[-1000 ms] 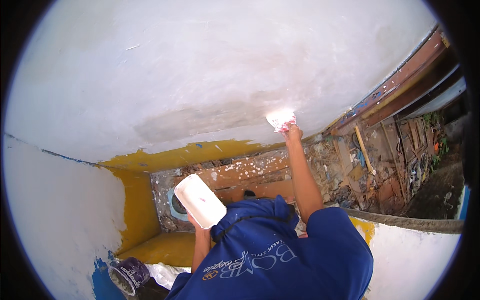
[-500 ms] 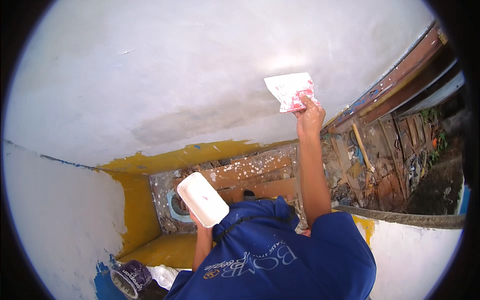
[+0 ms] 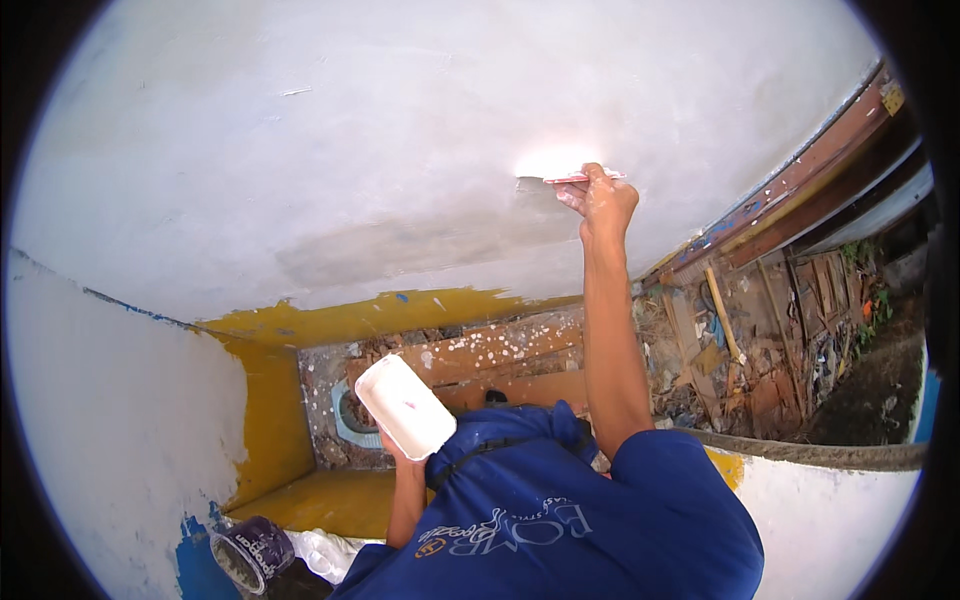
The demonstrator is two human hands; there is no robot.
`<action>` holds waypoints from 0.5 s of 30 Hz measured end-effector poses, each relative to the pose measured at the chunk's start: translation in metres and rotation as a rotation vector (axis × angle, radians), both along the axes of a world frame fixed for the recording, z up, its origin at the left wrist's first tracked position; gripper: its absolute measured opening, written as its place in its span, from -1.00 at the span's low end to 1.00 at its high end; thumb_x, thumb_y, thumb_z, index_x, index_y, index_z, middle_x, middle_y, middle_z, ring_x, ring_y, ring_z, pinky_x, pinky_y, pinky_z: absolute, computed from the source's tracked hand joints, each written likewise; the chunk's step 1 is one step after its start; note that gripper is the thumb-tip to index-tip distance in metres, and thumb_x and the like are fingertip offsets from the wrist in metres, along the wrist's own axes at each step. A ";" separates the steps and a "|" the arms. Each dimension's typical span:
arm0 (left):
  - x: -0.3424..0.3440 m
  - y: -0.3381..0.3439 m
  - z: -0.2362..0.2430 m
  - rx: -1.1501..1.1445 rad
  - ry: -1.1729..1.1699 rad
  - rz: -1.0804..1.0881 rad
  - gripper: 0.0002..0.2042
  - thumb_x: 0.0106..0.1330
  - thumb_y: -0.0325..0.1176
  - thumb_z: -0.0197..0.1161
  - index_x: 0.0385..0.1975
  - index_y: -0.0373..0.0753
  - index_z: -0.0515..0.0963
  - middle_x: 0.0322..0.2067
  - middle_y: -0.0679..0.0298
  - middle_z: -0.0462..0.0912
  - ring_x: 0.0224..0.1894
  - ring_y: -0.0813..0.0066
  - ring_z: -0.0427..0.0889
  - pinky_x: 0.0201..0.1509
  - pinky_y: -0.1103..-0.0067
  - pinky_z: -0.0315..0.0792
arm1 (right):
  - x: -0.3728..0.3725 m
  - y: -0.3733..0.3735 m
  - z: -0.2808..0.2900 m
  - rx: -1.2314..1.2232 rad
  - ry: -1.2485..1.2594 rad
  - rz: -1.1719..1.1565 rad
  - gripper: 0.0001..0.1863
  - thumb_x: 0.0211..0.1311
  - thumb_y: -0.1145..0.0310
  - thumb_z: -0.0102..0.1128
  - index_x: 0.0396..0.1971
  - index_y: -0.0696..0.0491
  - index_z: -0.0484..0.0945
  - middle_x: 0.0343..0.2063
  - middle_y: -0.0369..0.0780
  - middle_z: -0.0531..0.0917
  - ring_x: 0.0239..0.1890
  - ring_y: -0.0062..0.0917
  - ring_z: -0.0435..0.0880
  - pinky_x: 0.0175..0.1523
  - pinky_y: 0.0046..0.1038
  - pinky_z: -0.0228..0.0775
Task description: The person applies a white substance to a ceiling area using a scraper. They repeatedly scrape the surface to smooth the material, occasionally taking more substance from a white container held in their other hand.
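My right hand (image 3: 607, 208) is closed on a red putty spreader (image 3: 590, 178) smeared with white. Seen almost edge-on, the spreader lies against the pale wall (image 3: 400, 130), where fresh white filler shows bright just above it. Lower on the same wall is a greyer, damp-looking band (image 3: 400, 245). In front of my body, my left hand (image 3: 396, 449) grips a white rectangular tub (image 3: 405, 408) from its left side and underneath; most of those fingers are hidden behind it. White coating covers the inside of the tub, with a small pinkish mark near its middle.
Bare mustard-yellow strips (image 3: 370, 315) edge the lower walls. Beneath are a pale blue squat toilet (image 3: 348, 425) and paint-spotted boards (image 3: 500, 345). A dark bucket (image 3: 250, 553) and a white plastic bag (image 3: 326, 553) stand at lower left. Wood debris (image 3: 770, 370) lies beyond the low wall at right.
My right hand has moved up and slightly left, tilting the spreader from face-on to nearly edge-on against the wall. The left hand and tub have barely moved.
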State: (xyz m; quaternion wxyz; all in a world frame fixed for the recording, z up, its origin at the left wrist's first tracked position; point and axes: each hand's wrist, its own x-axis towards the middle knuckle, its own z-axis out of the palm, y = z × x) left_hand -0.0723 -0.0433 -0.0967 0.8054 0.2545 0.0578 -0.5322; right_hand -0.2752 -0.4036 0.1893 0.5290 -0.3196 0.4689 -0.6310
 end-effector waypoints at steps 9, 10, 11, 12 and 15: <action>-0.004 -0.006 0.008 0.067 -0.092 0.012 -0.44 0.24 0.07 -0.12 0.14 -0.17 0.25 -0.03 0.02 0.44 -0.03 0.03 0.49 0.00 0.16 0.44 | -0.027 0.048 -0.062 -0.006 -0.102 -0.118 -0.77 0.06 0.49 0.09 -0.32 0.34 0.43 -0.43 -0.08 0.58 -0.50 -0.40 0.63 -0.54 -0.45 0.53; -0.004 -0.006 0.011 0.064 -0.095 0.010 -0.44 0.24 0.07 -0.12 0.14 -0.17 0.25 -0.03 0.02 0.44 -0.03 0.03 0.49 0.00 0.16 0.44 | -0.023 0.047 -0.079 0.104 -0.122 -0.084 -0.80 0.07 0.51 0.07 -0.32 0.33 0.44 -0.42 -0.09 0.58 -0.48 -0.41 0.62 -0.54 -0.47 0.53; -0.003 -0.005 0.012 0.051 -0.055 0.008 -0.45 0.25 0.06 -0.13 0.14 -0.17 0.25 -0.03 0.02 0.44 -0.03 0.04 0.49 0.00 0.16 0.43 | -0.019 0.044 -0.090 0.212 -0.141 -0.050 -0.82 0.09 0.53 0.06 -0.32 0.33 0.45 -0.41 -0.10 0.57 -0.46 -0.42 0.62 -0.53 -0.48 0.52; -0.002 -0.004 0.014 0.041 -0.014 0.009 -0.45 0.25 0.06 -0.13 0.14 -0.17 0.24 -0.02 0.02 0.44 -0.03 0.04 0.49 0.00 0.16 0.43 | -0.016 0.040 -0.098 0.209 -0.144 -0.051 -0.82 0.09 0.53 0.06 -0.32 0.33 0.45 -0.41 -0.10 0.57 -0.46 -0.42 0.62 -0.53 -0.48 0.52; 0.000 -0.005 0.018 0.008 -0.015 -0.013 -0.44 0.25 0.07 -0.12 0.15 -0.17 0.23 -0.02 0.01 0.43 -0.03 0.04 0.48 0.01 0.16 0.43 | -0.009 0.023 -0.100 0.192 -0.145 0.002 -0.83 0.10 0.52 0.06 -0.33 0.30 0.43 -0.42 -0.07 0.57 -0.44 -0.40 0.62 -0.44 -0.42 0.55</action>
